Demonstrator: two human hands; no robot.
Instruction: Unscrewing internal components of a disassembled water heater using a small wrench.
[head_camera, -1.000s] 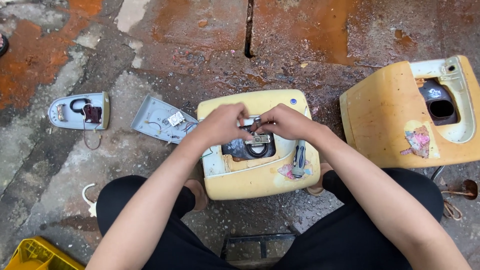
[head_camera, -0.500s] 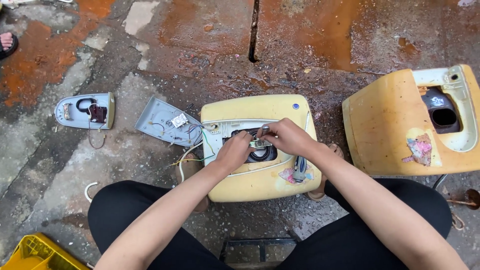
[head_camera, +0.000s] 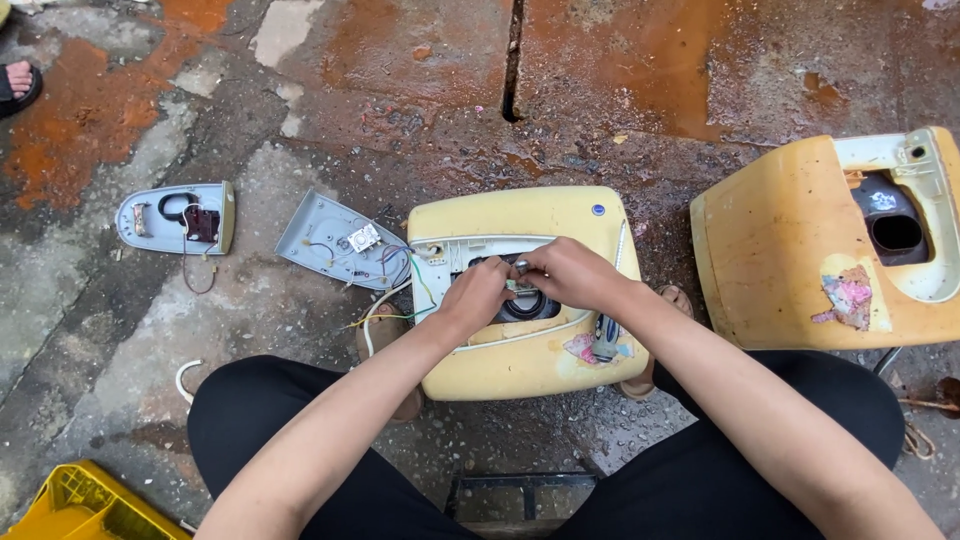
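A yellowed plastic appliance casing (head_camera: 520, 365) lies on the wet ground between my knees. Its grey inner panel has a black round opening (head_camera: 535, 305). Both of my hands meet over that opening. My right hand (head_camera: 570, 275) pinches a small metal part (head_camera: 520, 266) at its fingertips. My left hand (head_camera: 478, 297) has its fingers curled against the same part from the left. Coloured wires (head_camera: 400, 300) run out of the casing's left side.
A second yellowed casing (head_camera: 800, 250) stands at the right. Left of the casing lie a grey cover plate with wiring (head_camera: 325, 240) and a smaller grey plate (head_camera: 165, 218). A yellow crate (head_camera: 80, 505) sits bottom left. A sandalled foot (head_camera: 18, 82) shows top left.
Both hands have dropped from the casing's upper edge down to the black opening and stay together. The view has shifted slightly.
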